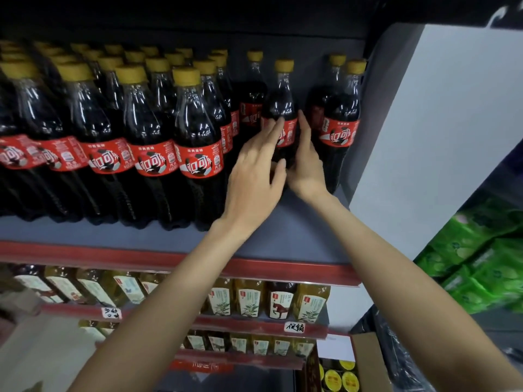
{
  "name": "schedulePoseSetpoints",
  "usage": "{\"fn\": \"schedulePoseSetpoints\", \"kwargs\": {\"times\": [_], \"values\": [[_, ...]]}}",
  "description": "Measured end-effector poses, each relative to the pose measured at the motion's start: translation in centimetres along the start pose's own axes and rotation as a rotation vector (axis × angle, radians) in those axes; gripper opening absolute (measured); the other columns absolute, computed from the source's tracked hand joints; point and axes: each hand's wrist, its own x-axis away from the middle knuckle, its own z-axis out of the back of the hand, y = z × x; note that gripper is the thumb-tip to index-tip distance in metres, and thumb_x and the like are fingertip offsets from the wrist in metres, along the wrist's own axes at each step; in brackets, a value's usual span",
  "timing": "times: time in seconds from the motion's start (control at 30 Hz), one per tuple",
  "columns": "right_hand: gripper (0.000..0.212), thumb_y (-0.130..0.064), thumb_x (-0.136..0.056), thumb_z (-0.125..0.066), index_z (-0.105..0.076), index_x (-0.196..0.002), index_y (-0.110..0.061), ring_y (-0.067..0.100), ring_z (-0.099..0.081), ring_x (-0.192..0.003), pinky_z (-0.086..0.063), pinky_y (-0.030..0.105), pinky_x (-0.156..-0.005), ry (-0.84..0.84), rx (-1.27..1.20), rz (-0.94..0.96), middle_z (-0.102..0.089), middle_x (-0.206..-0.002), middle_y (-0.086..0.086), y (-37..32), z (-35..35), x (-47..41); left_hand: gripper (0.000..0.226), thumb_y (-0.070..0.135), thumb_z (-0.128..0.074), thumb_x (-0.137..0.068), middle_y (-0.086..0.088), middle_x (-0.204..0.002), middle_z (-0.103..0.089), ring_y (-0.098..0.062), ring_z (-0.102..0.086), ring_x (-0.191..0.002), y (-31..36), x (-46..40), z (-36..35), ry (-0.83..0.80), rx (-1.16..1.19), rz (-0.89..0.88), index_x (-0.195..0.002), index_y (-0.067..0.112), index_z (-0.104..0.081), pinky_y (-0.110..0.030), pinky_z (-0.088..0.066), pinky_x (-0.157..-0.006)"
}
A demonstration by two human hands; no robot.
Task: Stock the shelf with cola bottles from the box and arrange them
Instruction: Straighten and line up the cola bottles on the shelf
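We judge the step in hand to be arranging: a cola bottle stands upright on the upper shelf, set back from the front row, and both hands are on it. Our left hand lies against its label side with fingers nearly straight and spread, touching rather than gripping. Our right hand lies along the bottle's right side, fingers extended upward; whether its thumb wraps behind the bottle we cannot tell.

The packed block of cola bottles fills the shelf to the left, labels facing out. Two more bottles stand at the right end, just beside the grey side panel. One further bottle stands behind and left of the handled one.

The next move, as we judge it, calls for sliding the bottle forward or sideways into line with the front row and turning its label outward. Clearance is tight: neighbours stand near on both sides, so a careless push could tip them.

The cardboard box, holding yellow-capped bottles, sits at lower right, below the tea bottles on the lower shelves. Green packages lie stacked to the right.
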Motion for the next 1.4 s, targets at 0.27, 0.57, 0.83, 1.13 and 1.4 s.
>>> {"fn": "schedulePoseSetpoints", "kwargs": {"times": [0.27,0.57,0.83,1.13,1.4], "values": [[0.109,-0.027,-0.081,-0.075,0.007,-0.151,-0.034,0.04,-0.056,-0.116,-0.046,0.049,-0.091,0.037,0.086,-0.045,-0.044,-0.141,0.015,-2.1,-2.8,-0.8,0.046,0.005,-0.065,-0.079,-0.01,-0.131,-0.054,-0.025,-0.038,-0.127,-3.1,2.0,4.4,0.509,-0.445,-0.156,-0.123,0.018,-0.059,-0.031,-0.026,-0.107],[0.106,-0.024,-0.083,-0.074,0.005,-0.153,-0.03,0.041,-0.058,-0.111,-0.047,0.048,-0.089,0.057,0.125,-0.012,-0.044,-0.137,0.017,-3.0,-4.1,-0.9,0.045,0.011,-0.061,-0.089,-0.023,-0.138,-0.045,-0.029,-0.037,-0.129,-5.2,2.7,5.4,0.386,-0.353,-0.103,-0.132,0.009,-0.049,-0.04,-0.032,-0.111],[0.111,-0.023,-0.08,-0.077,0.006,-0.152,-0.03,0.039,-0.057,-0.114,-0.047,0.049,-0.091,0.025,0.1,0.03,-0.043,-0.139,0.018,-2.7,-3.9,-1.2,0.044,0.011,-0.058,-0.089,-0.023,-0.138,-0.043,-0.03,-0.034,-0.13,-5.2,2.8,4.9,0.414,-0.372,-0.123,-0.132,0.008,-0.048,-0.041,-0.031,-0.111],[0.043,-0.01,-0.086,-0.063,-0.056,-0.128,-0.008,0.019,-0.058,-0.103,-0.05,0.037,-0.091,0.235,-0.092,0.229,-0.057,-0.115,0.006,0.1,1.5,2.7,0.029,0.006,-0.057,-0.087,-0.009,-0.12,-0.056,-0.025,-0.051,-0.113,-1.8,2.6,2.4,0.415,-0.078,-0.31,-0.115,0.009,-0.055,-0.033,-0.039,-0.102],[0.105,-0.013,-0.073,-0.079,-0.011,-0.152,-0.012,0.025,-0.035,-0.135,-0.029,0.035,-0.113,0.292,-0.132,-0.06,-0.033,-0.148,0.011,4.6,4.8,0.7,0.05,0.019,-0.049,-0.099,-0.008,-0.149,-0.037,-0.019,-0.04,-0.134,2.1,-4.0,-5.2,-0.28,0.603,0.482,-0.146,0.017,-0.033,-0.019,-0.03,-0.105]]}}
